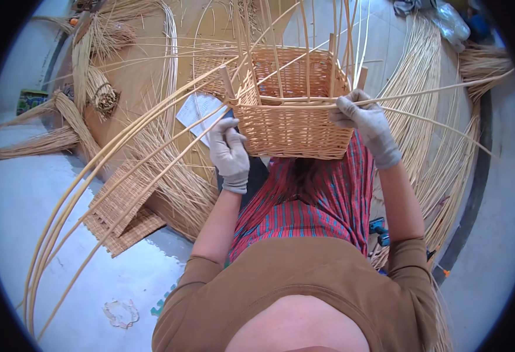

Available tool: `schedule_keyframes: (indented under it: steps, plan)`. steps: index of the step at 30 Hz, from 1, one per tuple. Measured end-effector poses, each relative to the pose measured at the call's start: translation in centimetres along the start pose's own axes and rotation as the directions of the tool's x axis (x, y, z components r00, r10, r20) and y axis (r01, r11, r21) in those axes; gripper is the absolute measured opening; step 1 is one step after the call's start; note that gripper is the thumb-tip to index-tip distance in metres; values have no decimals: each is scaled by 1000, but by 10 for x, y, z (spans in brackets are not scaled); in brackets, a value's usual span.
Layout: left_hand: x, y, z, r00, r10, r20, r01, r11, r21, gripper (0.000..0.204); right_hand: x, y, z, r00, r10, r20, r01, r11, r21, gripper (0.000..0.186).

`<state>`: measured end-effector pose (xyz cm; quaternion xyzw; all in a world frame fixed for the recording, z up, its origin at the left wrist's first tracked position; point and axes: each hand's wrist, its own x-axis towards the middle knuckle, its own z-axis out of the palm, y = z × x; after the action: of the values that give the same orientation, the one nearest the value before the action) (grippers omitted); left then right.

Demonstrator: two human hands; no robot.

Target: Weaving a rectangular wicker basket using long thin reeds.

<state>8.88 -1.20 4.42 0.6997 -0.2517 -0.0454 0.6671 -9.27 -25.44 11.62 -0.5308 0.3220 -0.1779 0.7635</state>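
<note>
A rectangular woven wicker basket (295, 132) rests at my lap, with long upright rods rising from its rim. Both my hands wear grey-white gloves. At the basket's left front corner, my left hand (229, 151) lies against the side with its fingers curled; what they grip, if anything, is hard to make out. Several long wicker rods (116, 144) fan out from that corner to the lower left. My right hand (363, 117) pinches a wicker rod (430, 92) at the right front corner of the rim, and the rod's free end sticks out to the right.
Loose wicker strands (421, 64) cover the floor at the right. Tied wicker bundles (102, 94) lie at the left, near woven panels (122, 199). A sheet of paper (196, 111) lies behind my left hand. A blue tool (379, 230) sits by my right elbow.
</note>
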Motion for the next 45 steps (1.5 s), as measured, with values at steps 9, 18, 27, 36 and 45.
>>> schedule_keyframes:
  steps: [9, 18, 27, 36, 45]
  plan:
    - [57, -1, 47, 938, -62, 342, -130, 849, 512, 30, 5, 9, -7, 994, -104, 14, 104, 995, 4, 16]
    - [69, 40, 27, 691, -466, 553, 279, 877, 390, 27, 9, 7, 17, 979, -155, -136, 137, 981, -137, 27]
    - [59, 28, 48, 809, -477, 344, 315, 845, 431, 41, 139, -56, 146, 663, -675, 324, 520, 104, -848, 78]
    - [57, -3, 44, 868, -397, 299, 221, 847, 483, 42, 101, -22, 171, 693, -703, -158, 713, 701, 3, 31]
    - [64, 37, 44, 732, -490, 474, 567, 823, -24, 33, 16, 34, 46, 851, -465, -245, 526, 764, 375, 34]
